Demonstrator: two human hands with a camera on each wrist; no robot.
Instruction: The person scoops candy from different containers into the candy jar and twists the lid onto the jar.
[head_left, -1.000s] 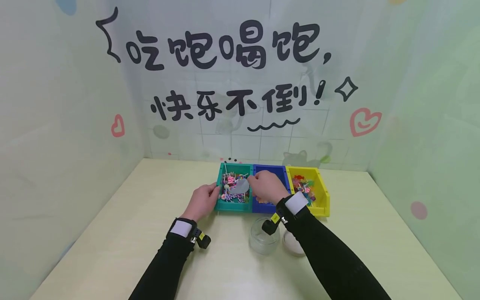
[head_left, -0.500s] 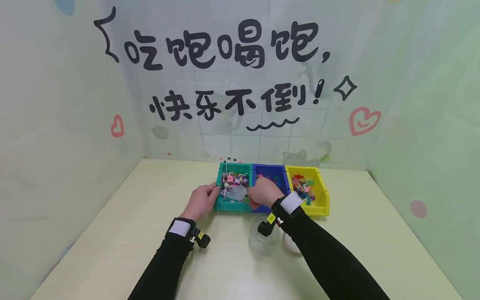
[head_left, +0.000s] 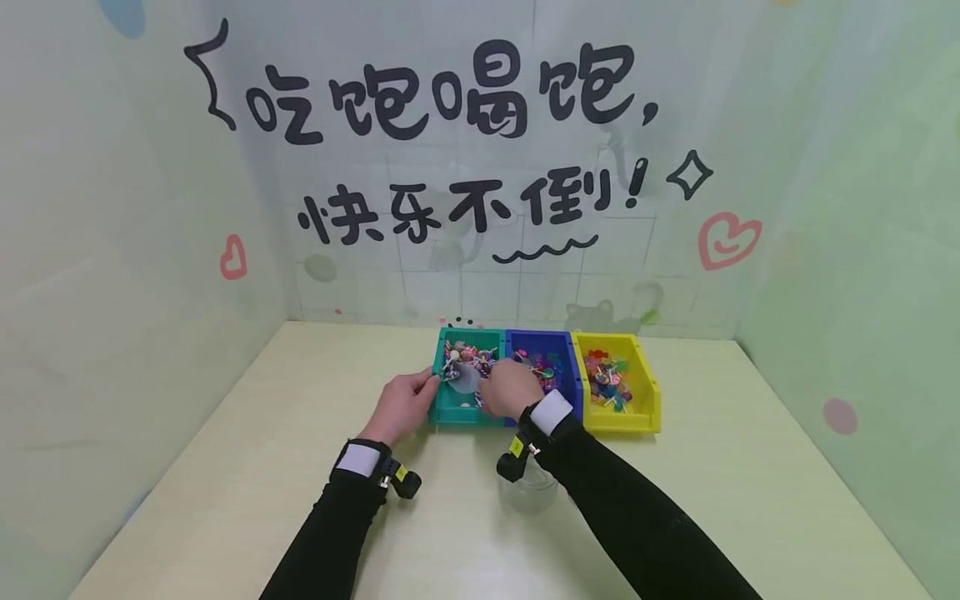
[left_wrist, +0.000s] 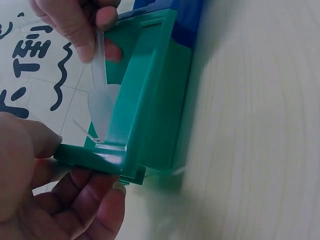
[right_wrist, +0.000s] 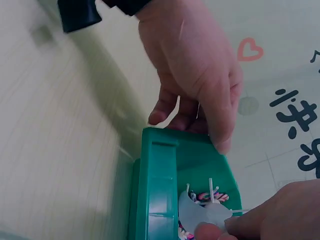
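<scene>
My left hand [head_left: 400,408] grips the left wall of a green bin [head_left: 467,415], thumb inside and fingers outside, as the right wrist view shows. Inside lie many small lollipop-shaped pieces [head_left: 467,353] with white sticks. My right hand [head_left: 512,390] pinches the handle of a translucent plastic spoon [left_wrist: 100,107]. Its wide bowl is down among the lollipop pieces, with some pieces beside and around it. Part of the bin's right side is hidden behind the right hand.
Joined to the green bin are a blue bin [head_left: 576,377] and a yellow bin [head_left: 647,402], both with small colourful pieces. In front stands a clear jar [head_left: 528,493], partly covered by the right wrist and its camera. A printed wall [head_left: 337,292] closes the back.
The right hand and spoon have moved left and nearer the green bin's left wall. The right forearm now hides the pale round lid beside the jar. My left hand stays in place.
</scene>
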